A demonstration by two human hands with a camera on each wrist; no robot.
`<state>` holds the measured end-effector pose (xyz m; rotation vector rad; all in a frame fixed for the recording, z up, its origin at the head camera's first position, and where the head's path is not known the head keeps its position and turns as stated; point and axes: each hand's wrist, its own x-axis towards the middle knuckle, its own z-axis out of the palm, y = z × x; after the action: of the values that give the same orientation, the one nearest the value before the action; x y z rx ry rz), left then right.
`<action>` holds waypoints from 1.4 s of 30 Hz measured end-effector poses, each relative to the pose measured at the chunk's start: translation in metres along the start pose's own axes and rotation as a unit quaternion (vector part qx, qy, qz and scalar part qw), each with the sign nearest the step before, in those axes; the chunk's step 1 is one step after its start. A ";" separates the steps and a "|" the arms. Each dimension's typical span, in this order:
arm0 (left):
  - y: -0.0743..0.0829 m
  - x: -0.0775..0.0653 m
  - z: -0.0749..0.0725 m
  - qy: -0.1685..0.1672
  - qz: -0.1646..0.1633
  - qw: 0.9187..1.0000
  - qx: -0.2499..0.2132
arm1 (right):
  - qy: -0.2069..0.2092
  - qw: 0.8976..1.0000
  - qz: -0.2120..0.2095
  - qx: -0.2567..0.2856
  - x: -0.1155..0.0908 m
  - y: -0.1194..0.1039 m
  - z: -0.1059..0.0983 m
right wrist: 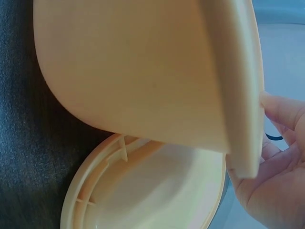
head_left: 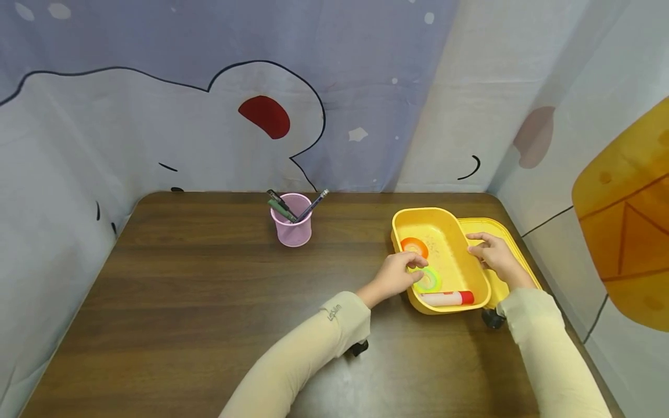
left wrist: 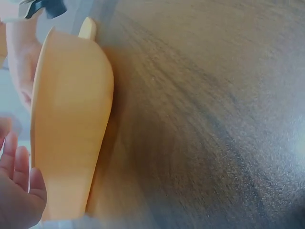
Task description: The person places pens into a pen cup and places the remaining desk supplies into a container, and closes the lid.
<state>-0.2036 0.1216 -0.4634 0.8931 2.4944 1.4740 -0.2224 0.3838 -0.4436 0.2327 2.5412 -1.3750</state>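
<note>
A yellow plastic box [head_left: 453,249] stands at the right of the table. Inside lie an orange tape roll [head_left: 415,246], a lime-green tape roll [head_left: 430,281] and a white glue stick [head_left: 446,298] with a red cap. My left hand [head_left: 395,273] reaches over the box's left rim, its fingers loosely bent above the green roll; nothing shows in its grasp. With thumb and fingers, my right hand [head_left: 496,256] pinches the box's right rim, as the right wrist view also shows at the rim [right wrist: 245,95]. The yellow lid [head_left: 502,232] lies beneath and beside the box's right side.
A pink pen cup [head_left: 294,232] with several pens and a pencil stands near the back edge of the brown wooden table [head_left: 198,302]. A printed curtain [head_left: 366,87] hangs behind the table and along both sides.
</note>
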 end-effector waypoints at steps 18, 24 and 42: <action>-0.021 -0.001 -0.003 0.123 -0.114 0.981 -0.100 | 0.002 1.000 0.002 -0.002 -0.001 -0.003 0.000; -0.027 -0.002 0.000 0.106 -0.140 0.976 -0.130 | 0.002 1.000 0.003 0.002 -0.001 -0.002 0.001; -0.026 -0.002 0.003 0.097 -0.175 0.963 -0.181 | 0.000 1.000 0.008 0.008 -0.001 -0.001 -0.001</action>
<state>-0.2117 0.1139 -0.4867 0.2421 2.2313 1.8660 -0.2219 0.3841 -0.4423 0.2551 2.5254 -1.3892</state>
